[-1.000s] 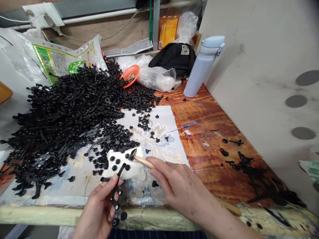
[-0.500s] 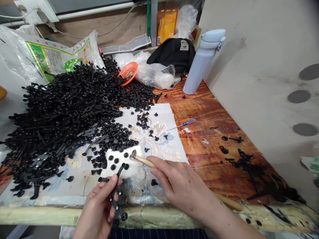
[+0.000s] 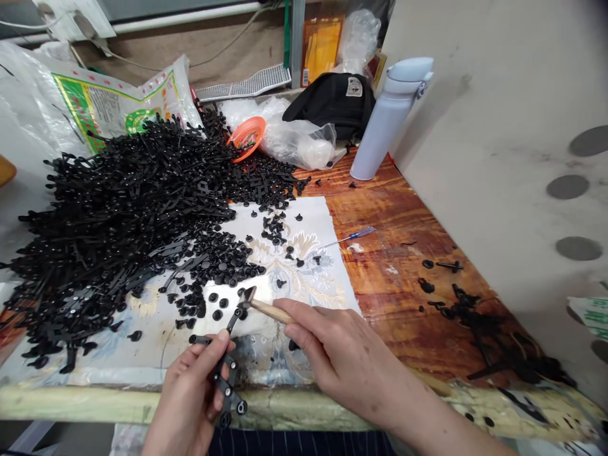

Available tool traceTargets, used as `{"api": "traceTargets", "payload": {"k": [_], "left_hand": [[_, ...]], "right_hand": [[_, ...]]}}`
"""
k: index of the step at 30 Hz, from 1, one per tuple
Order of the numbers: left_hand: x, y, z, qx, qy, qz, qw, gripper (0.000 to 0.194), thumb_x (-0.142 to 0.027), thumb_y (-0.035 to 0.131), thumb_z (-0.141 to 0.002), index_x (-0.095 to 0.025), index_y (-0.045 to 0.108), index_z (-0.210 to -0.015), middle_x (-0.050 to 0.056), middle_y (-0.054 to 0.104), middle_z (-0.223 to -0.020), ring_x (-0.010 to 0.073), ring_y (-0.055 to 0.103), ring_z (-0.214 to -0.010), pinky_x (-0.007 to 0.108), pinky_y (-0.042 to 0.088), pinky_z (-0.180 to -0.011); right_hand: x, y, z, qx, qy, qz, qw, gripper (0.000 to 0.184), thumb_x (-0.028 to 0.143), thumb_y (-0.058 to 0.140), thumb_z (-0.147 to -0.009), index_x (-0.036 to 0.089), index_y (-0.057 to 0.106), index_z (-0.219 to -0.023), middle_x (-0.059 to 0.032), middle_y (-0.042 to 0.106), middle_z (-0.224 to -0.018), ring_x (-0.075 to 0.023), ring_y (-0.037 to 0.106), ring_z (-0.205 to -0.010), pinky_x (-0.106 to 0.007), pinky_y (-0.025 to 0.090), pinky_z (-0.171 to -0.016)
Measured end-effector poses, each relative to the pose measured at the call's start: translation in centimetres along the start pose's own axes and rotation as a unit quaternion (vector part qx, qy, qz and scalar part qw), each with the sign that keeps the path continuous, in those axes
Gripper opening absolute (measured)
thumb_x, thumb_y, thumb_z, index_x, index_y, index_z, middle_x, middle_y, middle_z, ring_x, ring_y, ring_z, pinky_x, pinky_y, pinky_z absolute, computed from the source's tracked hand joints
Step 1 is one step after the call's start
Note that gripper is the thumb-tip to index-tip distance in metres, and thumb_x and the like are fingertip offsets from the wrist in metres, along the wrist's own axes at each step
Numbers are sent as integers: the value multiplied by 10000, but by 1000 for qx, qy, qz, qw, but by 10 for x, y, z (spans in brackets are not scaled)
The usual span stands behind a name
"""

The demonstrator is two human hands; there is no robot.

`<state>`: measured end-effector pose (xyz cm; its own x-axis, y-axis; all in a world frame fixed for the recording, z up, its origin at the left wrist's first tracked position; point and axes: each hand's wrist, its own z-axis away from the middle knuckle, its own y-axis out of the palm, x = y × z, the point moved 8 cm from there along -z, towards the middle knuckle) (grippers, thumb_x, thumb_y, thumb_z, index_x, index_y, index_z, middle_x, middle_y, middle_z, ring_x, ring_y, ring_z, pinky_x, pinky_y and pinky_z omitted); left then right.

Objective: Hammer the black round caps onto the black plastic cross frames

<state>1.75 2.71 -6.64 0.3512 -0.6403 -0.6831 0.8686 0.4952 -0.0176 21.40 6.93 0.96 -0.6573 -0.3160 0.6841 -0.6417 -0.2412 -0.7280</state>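
Our left fingers (image 3: 215, 347) close around a black plastic linkage (image 3: 228, 384) while our right fingers (image 3: 297, 329) grip a wood-handled tool (image 3: 268, 310), apparently a small hammer, its metal tip at the linkage's end. A large heap of black parts (image 3: 142, 190) is left beyond, on a patterned sheet (image 3: 313, 288) over the tabletop (image 3: 394, 278).

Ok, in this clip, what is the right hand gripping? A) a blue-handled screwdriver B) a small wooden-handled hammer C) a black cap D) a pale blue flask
B. The right hand closes around the handle of the small wooden-handled hammer, its head right by the black plastic piece in the left hand.
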Motion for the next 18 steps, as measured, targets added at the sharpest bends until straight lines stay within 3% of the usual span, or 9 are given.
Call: {"api": "traceTargets", "payload": {"k": [5, 10, 15, 18], "left_hand": [[0, 2, -1, 11, 3, 1, 1000, 362, -343, 877, -423, -119, 651, -596, -63, 532, -376, 9, 349, -210, 99, 162, -251], [1, 5, 1, 28, 3, -1, 1000, 383, -415, 855, -465, -123, 635, -579, -51, 531, -358, 11, 342, -203, 103, 130, -260], [1, 5, 2, 20, -12, -4, 1000, 398, -430, 853, -459, -134, 609, -565, -57, 520, -346, 13, 333, -195, 110, 106, -270], [0, 6, 2, 27, -9, -9, 1000, 386, -445, 835, -500, -140, 613, -582, -55, 531, -364, 12, 334, -201, 116, 104, -274]], "right_hand": [[10, -2, -6, 26, -8, -22, 999, 343, 244, 376, -964, 251, 543, -1264, -46, 701, -836, -198, 649, -725, -297, 469, -640], [14, -13, -8, -14, -28, -106, 994, 380, 272, 355, -985, 279, 466, -1349, -52, 689, -986, -189, 649, -794, -302, 485, -714], [6, 5, -14, 81, 10, -42, 996, 325, 257, 386, -971, 265, 572, -1237, -32, 688, -779, -194, 640, -669, -286, 469, -611], [9, 1, -16, 77, 5, -55, 995, 325, 293, 366, -987, 289, 550, -1254, -28, 688, -822, -193, 649, -725, -283, 477, -649]]}}
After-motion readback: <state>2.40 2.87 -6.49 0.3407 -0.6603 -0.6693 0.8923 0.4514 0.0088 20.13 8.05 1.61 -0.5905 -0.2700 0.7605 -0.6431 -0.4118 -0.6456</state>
